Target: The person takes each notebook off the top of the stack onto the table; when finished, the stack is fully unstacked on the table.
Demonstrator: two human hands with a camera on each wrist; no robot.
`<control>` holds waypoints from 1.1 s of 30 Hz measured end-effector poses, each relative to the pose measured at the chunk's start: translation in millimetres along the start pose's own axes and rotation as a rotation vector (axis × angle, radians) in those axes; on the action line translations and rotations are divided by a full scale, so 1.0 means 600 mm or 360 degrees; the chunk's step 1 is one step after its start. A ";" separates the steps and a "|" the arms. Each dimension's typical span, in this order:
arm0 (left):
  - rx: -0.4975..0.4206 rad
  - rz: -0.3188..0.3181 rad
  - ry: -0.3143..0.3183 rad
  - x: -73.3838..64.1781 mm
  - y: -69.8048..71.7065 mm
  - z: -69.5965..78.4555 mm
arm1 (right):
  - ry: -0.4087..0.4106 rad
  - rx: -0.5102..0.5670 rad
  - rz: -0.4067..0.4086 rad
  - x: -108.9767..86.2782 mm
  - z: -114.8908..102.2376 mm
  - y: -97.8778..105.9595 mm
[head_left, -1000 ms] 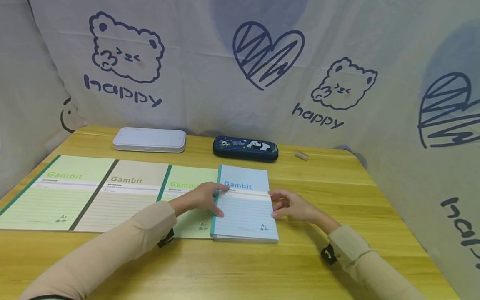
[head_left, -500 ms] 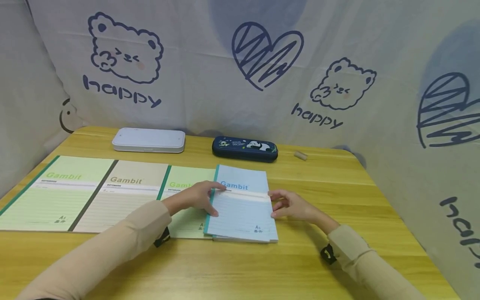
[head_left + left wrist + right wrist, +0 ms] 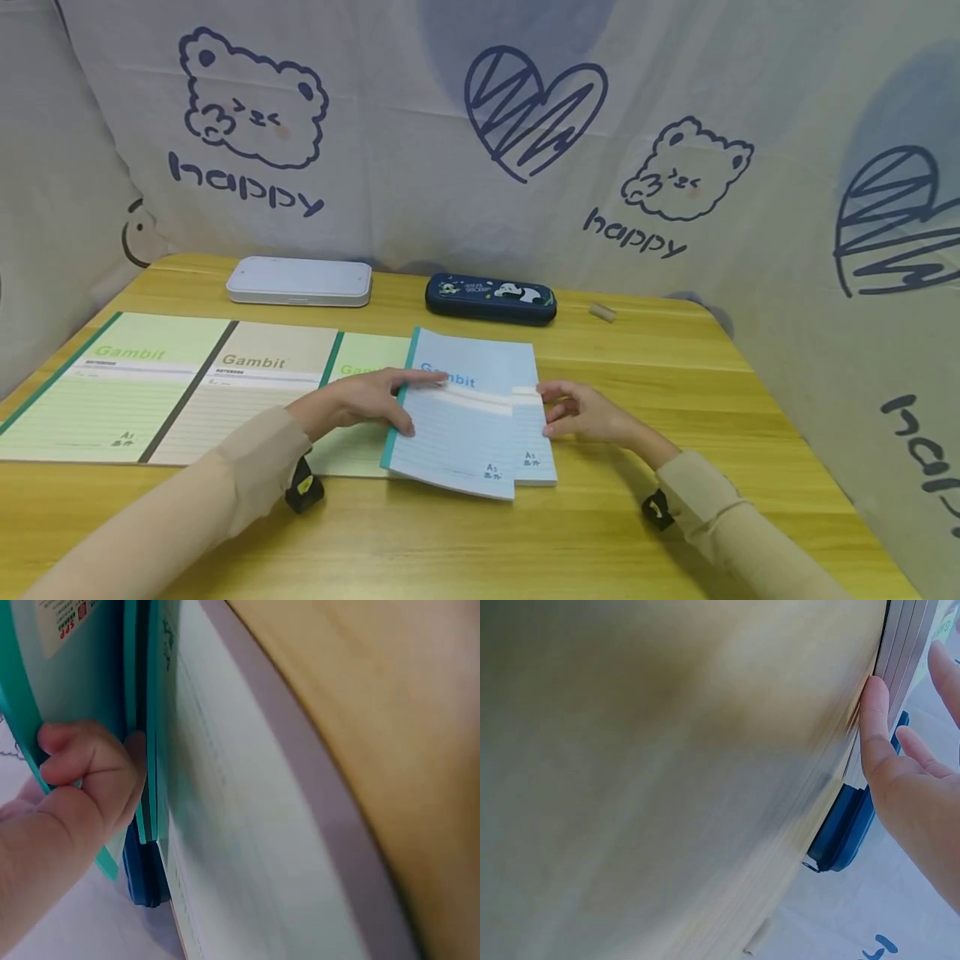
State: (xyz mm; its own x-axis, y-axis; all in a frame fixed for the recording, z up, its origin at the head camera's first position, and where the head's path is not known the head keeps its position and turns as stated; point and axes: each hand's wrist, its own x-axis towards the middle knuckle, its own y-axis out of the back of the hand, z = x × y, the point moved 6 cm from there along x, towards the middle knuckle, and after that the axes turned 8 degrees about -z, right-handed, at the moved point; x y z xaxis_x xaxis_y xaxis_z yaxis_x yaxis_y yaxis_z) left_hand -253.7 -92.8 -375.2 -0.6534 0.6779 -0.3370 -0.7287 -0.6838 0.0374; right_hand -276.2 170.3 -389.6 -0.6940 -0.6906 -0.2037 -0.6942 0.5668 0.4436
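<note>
We counted five notebook covers on the wooden table (image 3: 675, 383): one left green notebook (image 3: 82, 412), one beige notebook (image 3: 240, 404) beside it, one partly covered green notebook (image 3: 356, 458), and an upper blue notebook (image 3: 461, 442) overlapping a lower blue notebook (image 3: 534, 433). Stacked page edges showed in the right wrist view, though we could not tell their exact number. Our left hand (image 3: 367, 402) pinched the upper blue notebook by its teal spine, which was raised over the partly covered green notebook. Our right hand (image 3: 588, 411) had its fingers loosely spread and touched the lower blue notebook's right edge. Behind these we saw two closed containers, a white pencil case (image 3: 300, 281) and a navy pencil case (image 3: 487, 302) printed with a panda, their contents hidden; one small beige block (image 3: 602, 312) lay to the right. We read "Gambit" and "NOTEBOOK" on the left green and beige covers, "Gambit" partly behind our fingers on the upper blue one, and "A5" on both blue covers. The backdrop cloth (image 3: 405, 167) read "happy".
</note>
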 end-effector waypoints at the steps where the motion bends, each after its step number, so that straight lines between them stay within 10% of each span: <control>1: -0.0053 -0.0022 -0.0012 -0.003 -0.001 0.000 | -0.0001 -0.0002 0.0000 0.000 0.000 0.000; 33: -0.0245 -0.0042 -0.0242 -0.062 0.018 -0.016 | -0.0027 -0.0009 0.0013 -0.001 -0.003 0.000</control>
State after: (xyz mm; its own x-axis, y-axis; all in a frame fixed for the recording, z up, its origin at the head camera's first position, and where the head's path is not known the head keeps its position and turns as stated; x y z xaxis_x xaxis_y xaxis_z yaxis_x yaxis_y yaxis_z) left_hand -235.3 -127.6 -371.3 -0.6666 0.7209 -0.1897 -0.7135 -0.6907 -0.1178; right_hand -275.3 169.7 -387.8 -0.7027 -0.6783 -0.2146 -0.6875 0.5698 0.4502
